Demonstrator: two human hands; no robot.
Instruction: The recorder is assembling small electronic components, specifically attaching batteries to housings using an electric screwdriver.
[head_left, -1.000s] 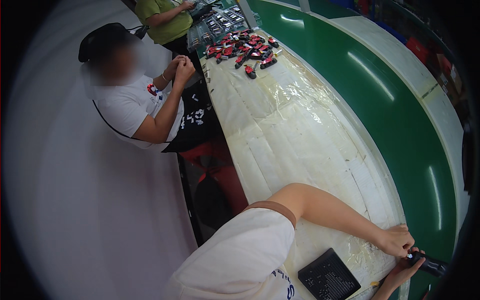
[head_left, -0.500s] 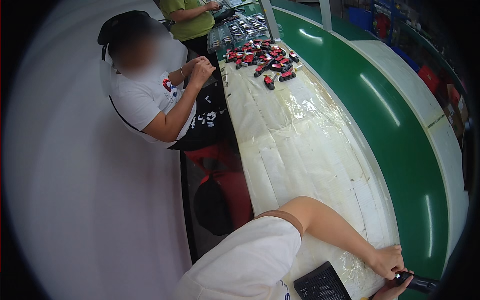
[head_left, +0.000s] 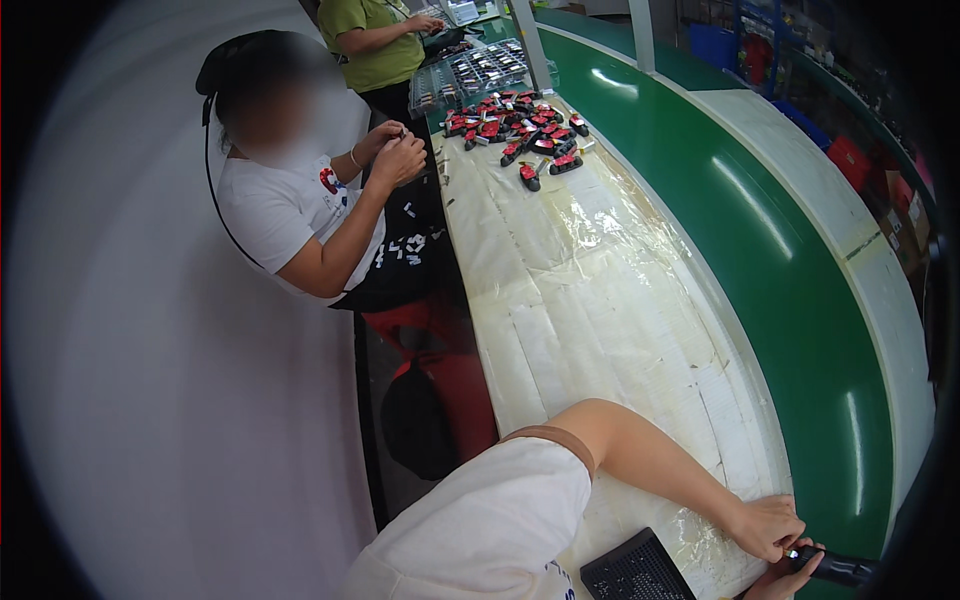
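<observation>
At the lower right, over the far edge of the table, my left hand (head_left: 768, 527) is closed in a pinch. Its fingertips meet the near end of a black rounded tube-like object (head_left: 843, 568), where a small shiny tip shows. What the left fingers pinch is too small to make out. Just below, my right hand (head_left: 783, 582) is partly cut off by the frame, its fingers curled round that black object. Left of the hands, a black perforated tray (head_left: 640, 572) lies on the table.
The long table (head_left: 590, 300) has a pale plastic-taped cover. Several red-and-black small devices (head_left: 520, 125) are heaped at its far end, before clear compartment trays (head_left: 480, 70). A seated co-worker (head_left: 300, 210) handles something small at left; another person (head_left: 370, 45) stands beyond. A red stool (head_left: 465, 395) stands nearby.
The whole view has shifted slightly. My two hands keep nearly the same place and grip at the black object. The seated co-worker's hands have changed position a little.
</observation>
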